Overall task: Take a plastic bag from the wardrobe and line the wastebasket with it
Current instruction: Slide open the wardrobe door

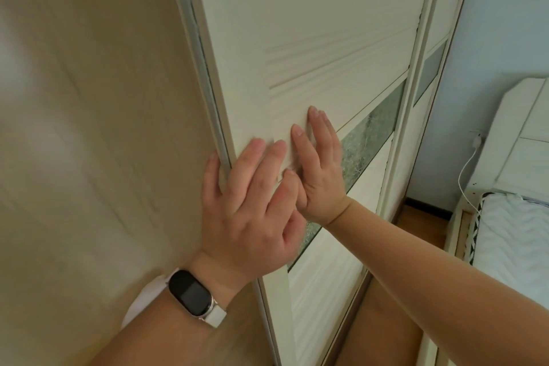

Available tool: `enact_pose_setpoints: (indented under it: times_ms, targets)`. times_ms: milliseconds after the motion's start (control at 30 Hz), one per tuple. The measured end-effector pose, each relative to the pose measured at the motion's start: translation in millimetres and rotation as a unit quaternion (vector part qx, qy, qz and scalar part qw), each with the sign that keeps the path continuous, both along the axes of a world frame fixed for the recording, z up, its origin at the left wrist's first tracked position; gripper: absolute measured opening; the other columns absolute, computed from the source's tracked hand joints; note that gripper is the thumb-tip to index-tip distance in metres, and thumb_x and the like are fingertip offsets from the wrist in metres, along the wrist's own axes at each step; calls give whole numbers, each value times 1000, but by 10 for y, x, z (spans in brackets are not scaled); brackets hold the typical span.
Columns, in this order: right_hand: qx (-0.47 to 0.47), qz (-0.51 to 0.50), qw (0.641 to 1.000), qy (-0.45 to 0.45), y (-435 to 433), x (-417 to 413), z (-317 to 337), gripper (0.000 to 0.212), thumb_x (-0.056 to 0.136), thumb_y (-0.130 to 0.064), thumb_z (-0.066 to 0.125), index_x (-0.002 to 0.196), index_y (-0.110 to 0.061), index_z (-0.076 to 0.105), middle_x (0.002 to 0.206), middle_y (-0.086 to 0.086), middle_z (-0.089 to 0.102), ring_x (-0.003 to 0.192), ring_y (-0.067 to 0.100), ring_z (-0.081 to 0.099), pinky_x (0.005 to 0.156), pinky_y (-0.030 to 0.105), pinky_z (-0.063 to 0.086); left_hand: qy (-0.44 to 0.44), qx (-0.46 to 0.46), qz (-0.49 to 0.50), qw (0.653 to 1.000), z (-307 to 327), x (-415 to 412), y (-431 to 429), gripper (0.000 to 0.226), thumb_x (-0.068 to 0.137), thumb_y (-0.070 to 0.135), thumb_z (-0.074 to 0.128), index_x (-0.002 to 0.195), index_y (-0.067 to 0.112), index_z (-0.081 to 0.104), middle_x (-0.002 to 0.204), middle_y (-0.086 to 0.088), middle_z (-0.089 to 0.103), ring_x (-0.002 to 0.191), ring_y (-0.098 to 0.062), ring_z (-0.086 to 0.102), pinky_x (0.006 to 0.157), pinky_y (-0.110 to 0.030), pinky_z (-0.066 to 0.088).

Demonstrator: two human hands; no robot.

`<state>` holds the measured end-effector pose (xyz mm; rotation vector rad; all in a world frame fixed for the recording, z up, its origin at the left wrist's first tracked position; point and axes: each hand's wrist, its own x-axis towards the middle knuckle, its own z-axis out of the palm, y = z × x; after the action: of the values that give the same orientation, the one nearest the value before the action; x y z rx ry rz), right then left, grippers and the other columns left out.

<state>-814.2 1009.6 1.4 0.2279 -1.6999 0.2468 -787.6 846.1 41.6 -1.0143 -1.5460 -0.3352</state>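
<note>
A cream sliding wardrobe door (312, 38) with ribbed relief and a green patterned glass strip fills the middle of the head view. My left hand (252, 211), a watch with a white band on its wrist, lies flat on the door with the thumb hooked round its left edge. My right hand (319, 169) presses flat on the door panel just to the right, fingers spread, touching the left hand's fingers. The wardrobe's inside, any plastic bag and the wastebasket are out of sight.
A beige wall or side panel (89, 128) stands close on the left. A second door and its frame (427, 74) lie to the right. Further right are a bed with white bedding (511, 235), a white headboard, a hanging cable and wooden floor.
</note>
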Motion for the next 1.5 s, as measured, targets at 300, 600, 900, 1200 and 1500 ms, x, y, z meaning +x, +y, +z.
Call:
enact_pose_setpoints:
  times_ms: [300, 600, 900, 1200, 1500]
  targets:
    - [-9, -4, 1000, -22, 316, -83, 19, 51, 101, -42, 29, 140, -9, 37, 148, 26, 27, 137, 48, 34, 106, 64, 33, 9, 1, -3, 1000, 1, -137, 338, 20, 77, 25, 58, 84, 15, 74, 124, -11, 66, 133, -26, 36, 98, -61, 39]
    - [18, -13, 997, -80, 484, 67, 94, 53, 101, -41, 37, 142, -7, 38, 146, 34, 37, 138, 47, 36, 109, 59, 34, 20, -1, -17, 1000, 15, -176, 455, 15, 71, 21, 62, 78, 13, 72, 117, -12, 69, 125, -30, 44, 95, -62, 39]
    - [4, -76, 980, -182, 320, 506, -11, 55, 99, -38, 45, 143, -5, 48, 150, 21, 41, 139, 36, 40, 109, 49, 37, -70, -123, -16, 990, 17, 32, 195, 24, 80, 23, 57, 97, 12, 70, 133, -13, 59, 133, -30, 42, 106, -63, 26]
    - [-25, -162, 946, -280, -236, 1187, -379, 51, 98, -45, 45, 135, -10, 56, 141, 12, 53, 127, 33, 50, 102, 46, 41, -188, -255, -34, 948, -339, 208, -714, 47, 84, 27, 58, 130, 15, 60, 145, -12, 49, 137, -30, 39, 113, -56, 26]
    - [65, -174, 899, -396, -1080, 1723, -573, 52, 98, -50, 42, 135, -16, 58, 138, 9, 56, 126, 30, 49, 100, 44, 40, -300, -253, 14, 919, -875, 296, -1622, 49, 87, 36, 56, 131, 17, 58, 144, -10, 51, 136, -29, 41, 110, -55, 31]
